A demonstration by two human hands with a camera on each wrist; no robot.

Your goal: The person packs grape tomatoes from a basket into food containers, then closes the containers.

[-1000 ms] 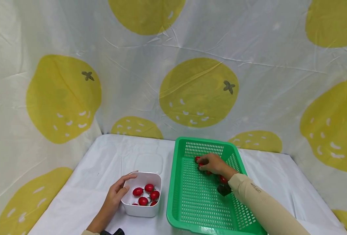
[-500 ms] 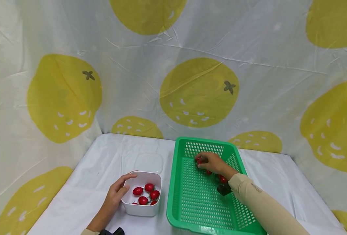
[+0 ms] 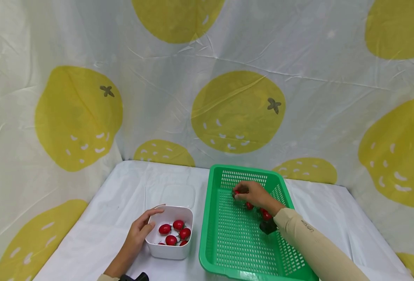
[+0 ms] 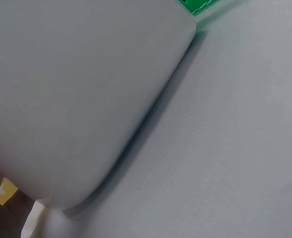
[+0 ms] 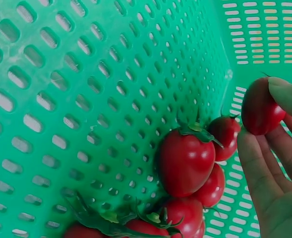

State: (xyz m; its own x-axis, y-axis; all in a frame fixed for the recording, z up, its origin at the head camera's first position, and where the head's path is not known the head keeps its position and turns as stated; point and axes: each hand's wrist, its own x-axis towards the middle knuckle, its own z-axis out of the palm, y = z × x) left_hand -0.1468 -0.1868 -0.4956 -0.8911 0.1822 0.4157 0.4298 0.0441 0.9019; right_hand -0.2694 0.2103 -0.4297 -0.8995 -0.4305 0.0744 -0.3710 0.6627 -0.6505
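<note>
Red tomatoes (image 5: 186, 163); green basket (image 3: 238, 238); white box (image 3: 169, 251); whitish backdrop (image 3: 158, 78), yellow fruit print (image 3: 240, 105).

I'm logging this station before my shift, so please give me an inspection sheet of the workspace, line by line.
Surface: white cloth-covered table.
Job's things: green basket with loose tomatoes inside; to its left, white container, upright, with several red tomatoes in it.
Clutter: clear lid-like piece lying behind the white container.
Left hand: holds the white container at its rim.
Right hand: pinches a held tomato over the green basket's floor.
Cables: nothing seen.
Surroundings: pale sheet printed with big yellow fruit.
</note>
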